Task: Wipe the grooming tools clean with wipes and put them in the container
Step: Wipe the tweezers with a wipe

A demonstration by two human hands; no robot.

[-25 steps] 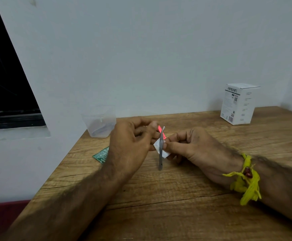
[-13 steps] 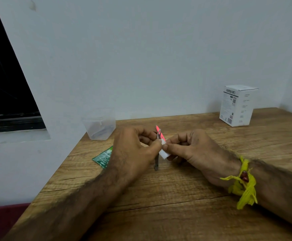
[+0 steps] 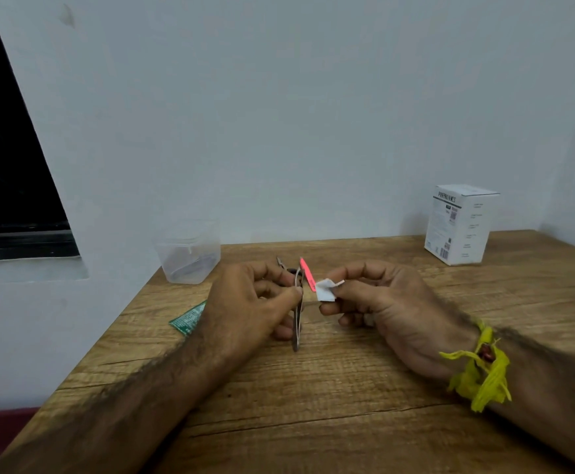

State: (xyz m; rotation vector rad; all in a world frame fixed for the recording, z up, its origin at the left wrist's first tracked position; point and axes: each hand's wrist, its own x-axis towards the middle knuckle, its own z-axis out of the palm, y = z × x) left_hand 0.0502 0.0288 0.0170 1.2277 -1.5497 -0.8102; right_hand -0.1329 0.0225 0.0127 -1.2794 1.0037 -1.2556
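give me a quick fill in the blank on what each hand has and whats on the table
1. The left hand grips thin metal ____, which hang tip down.
2. The right hand pinches a small white ____.
3. The clear plastic container stands near the table's far ____ corner.
4. The white box stands upright against the wall, to the ____ of both hands.

Missing words: tweezers; wipe; left; right
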